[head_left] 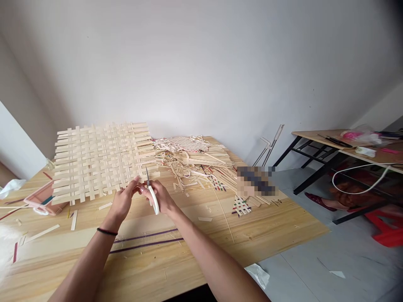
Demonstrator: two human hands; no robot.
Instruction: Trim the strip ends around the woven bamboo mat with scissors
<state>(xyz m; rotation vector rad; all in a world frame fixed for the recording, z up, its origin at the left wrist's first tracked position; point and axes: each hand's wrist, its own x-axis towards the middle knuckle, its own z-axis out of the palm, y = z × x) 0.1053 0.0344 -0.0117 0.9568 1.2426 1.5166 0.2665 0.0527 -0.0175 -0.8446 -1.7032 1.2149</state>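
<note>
A large mat of woven pale strips [103,157] stands tilted up from the wooden table [176,268], its lower edge toward me. My left hand [123,200] pinches the mat's lower right edge. My right hand [160,197] is closed round white-handled scissors [152,193], whose blades point up at that same edge, right beside my left fingertips. A dark band sits on my left wrist.
A heap of loose strips and small woven pieces [195,161] lies behind my hands to the right. A pink tray [42,198] sits at left under the mat. Cut scraps dot the table. A second table [355,147] with tools stands at the right, with a red stool [388,228] beneath it.
</note>
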